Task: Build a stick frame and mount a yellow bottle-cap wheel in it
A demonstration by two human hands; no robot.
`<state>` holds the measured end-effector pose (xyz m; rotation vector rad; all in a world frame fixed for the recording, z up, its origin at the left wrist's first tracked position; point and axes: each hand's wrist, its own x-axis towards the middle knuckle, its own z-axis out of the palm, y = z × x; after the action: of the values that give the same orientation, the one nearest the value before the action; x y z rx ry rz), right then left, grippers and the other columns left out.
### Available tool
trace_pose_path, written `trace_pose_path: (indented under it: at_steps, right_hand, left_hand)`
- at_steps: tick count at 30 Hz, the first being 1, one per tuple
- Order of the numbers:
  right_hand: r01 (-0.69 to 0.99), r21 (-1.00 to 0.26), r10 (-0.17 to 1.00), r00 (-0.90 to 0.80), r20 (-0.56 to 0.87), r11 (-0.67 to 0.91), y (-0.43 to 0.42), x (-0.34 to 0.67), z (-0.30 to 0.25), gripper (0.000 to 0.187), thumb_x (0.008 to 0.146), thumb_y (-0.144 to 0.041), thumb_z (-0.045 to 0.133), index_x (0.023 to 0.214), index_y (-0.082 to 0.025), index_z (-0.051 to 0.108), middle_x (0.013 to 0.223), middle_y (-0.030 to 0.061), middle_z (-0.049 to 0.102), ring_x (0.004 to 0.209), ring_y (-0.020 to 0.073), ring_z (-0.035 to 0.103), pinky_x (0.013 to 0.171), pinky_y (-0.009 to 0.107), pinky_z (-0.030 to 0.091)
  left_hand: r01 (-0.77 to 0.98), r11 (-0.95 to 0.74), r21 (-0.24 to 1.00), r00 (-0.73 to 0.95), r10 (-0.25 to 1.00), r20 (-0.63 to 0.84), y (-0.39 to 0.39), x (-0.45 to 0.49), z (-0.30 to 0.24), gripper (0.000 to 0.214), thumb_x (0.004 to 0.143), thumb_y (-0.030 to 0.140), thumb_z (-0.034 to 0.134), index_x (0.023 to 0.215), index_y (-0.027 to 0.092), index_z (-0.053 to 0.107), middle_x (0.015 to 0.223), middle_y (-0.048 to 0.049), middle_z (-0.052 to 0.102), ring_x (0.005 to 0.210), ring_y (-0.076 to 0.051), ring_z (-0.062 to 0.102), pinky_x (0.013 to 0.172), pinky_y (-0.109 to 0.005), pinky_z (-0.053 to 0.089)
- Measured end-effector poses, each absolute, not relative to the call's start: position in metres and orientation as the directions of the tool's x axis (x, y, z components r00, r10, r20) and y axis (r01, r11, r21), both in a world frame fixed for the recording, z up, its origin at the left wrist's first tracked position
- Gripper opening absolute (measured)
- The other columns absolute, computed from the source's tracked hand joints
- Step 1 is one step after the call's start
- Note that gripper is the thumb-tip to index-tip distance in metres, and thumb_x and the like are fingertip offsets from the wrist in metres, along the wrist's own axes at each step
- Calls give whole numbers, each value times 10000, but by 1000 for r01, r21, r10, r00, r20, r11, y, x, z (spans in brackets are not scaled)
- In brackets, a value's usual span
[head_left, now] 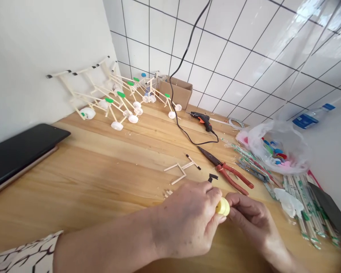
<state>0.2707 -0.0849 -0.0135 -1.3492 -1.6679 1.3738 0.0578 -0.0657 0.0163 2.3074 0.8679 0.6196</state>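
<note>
pliers (221,167) block beyond the hands (189,222) — room left of stick frame (187,165)

Yellow pc (223,207) part-hidden by L hand (187,220)

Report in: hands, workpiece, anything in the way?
Left hand pinching yellow piece. Right hand close at its side, grip unclear. Red-handled pliers, small black piece just beyond, apparently not blocking.

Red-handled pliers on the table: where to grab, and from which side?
I'd take the pliers by both red handles, from above on the near right. The handle ends point that way, while the pointed metal nose faces away toward the tiled wall. They lie flat, handles slightly spread, so a hand could probably wrap both. The right hand is closer.
</note>
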Motion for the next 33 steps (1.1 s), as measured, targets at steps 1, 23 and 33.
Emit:
trace_pose_path:
  at_steps: [1,23,33]
  right_hand:
    - [340,-940,942,-304,-140,-30,-84,270,-14,173,867,-330,589,788,-182,631,676,3,564,621,124,500,559,210,397]
    - [328,-937,892,-380,-245,-118,-78,265,-30,172,891,-336,569,887,-183,647,701,-14,553,602,96,425,537,207,330]
    - [286,-954,887,-414,-203,-84,-76,259,-24,186,899,-321,558,829,-170,640,723,-12,571,654,103,473,604,198,387]
  left_hand:
    - [438,-611,659,675,708,208,-66,58,16,132,842,175,491,884,103,594,796,-64,605,691,-178,550,618,-281,455]
    - [619,-578,532,519,809,275,-68,68,2,103,679,87,526,704,131,616,676,-55,662,626,-200,625,567,-291,487]
    - [597,-581,553,507,808,302,-71,70,-1,135,697,103,509,733,142,634,672,-51,658,614,-200,618,558,-303,496]
